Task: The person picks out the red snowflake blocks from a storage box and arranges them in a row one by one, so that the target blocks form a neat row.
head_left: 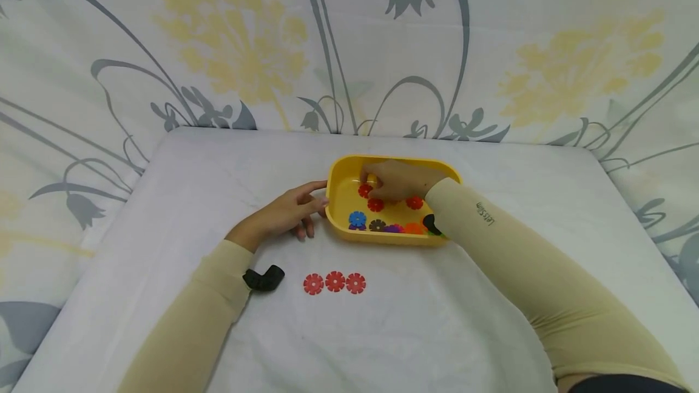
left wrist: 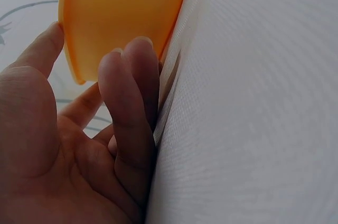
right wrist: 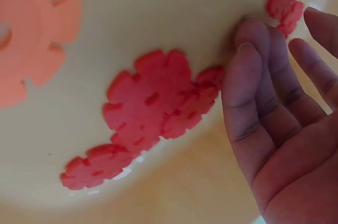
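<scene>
My left hand (head_left: 284, 214) touches the left end of a yellow plastic tray (head_left: 333, 223) with its thumb and a fingertip. The other fingers bend loosely beside the wall, as the left wrist view also shows. Inside the tray, my right hand (head_left: 401, 179) reaches down among red notched discs (right wrist: 148, 94), fingers bent and thumb apart. Nothing appears pinched between them. One red disc (head_left: 364, 191) shows just below its fingers in the head view. Three red discs (head_left: 335, 281) lie in a row on the white cloth in front of the tray.
Along the tray's near side lie a blue disc (head_left: 357, 218), a brown disc (head_left: 377, 225), an orange disc (head_left: 413, 228) and purple ones. The white cloth (head_left: 393, 320) has soft creases. A floral-patterned backdrop (head_left: 349, 47) rises behind the table.
</scene>
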`<state>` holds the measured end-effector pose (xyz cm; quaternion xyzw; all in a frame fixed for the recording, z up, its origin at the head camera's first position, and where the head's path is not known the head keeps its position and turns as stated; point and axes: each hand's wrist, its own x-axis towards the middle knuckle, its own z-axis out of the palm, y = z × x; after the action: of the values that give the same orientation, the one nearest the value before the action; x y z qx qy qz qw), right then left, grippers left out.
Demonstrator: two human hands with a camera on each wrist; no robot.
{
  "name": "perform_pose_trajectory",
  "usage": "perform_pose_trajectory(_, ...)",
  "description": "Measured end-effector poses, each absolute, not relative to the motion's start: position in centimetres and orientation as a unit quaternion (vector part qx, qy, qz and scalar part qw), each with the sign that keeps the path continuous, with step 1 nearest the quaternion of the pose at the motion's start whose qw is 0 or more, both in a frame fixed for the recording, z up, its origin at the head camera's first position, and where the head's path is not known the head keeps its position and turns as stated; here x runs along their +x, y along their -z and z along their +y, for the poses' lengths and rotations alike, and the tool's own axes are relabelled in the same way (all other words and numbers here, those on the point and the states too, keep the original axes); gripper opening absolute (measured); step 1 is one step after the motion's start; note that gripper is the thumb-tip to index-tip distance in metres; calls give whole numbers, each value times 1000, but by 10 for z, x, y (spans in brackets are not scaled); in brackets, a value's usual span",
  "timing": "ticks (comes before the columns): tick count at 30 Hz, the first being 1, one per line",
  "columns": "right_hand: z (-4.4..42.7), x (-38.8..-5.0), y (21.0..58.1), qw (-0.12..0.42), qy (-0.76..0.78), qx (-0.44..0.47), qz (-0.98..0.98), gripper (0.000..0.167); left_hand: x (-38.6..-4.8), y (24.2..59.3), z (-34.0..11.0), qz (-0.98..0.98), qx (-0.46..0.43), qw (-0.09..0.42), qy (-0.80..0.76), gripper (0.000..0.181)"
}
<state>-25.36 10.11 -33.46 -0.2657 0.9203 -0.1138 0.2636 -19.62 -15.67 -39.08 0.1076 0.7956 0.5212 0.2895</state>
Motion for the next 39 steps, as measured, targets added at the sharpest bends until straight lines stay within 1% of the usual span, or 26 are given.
perform_pose_trajectory(9, 99, -255, 343, 275, 136, -262, 915, 28, -195, 389, -157, 798, 108, 289, -518, 62)
perform_pose_trajectory(21, 99, -249, 336, 277, 146, -255, 915, 30, -197, 388, -156, 800, 107, 284, -518, 63)
perform_pose_trajectory(29, 98, -246, 331, 277, 135, -262, 914, 22, -196, 387, -157, 797, 109, 286, -520, 63)
perform_pose_trajectory(35, 100, -245, 328, 269, 121, -290, 911, 17, -193, 392, -158, 798, 110, 291, -517, 63)
perform_pose_trajectory(39, 103, -245, 318, 236, 141, -309, 910, 15, -194, 392, -157, 799, 109, 288, -516, 63)
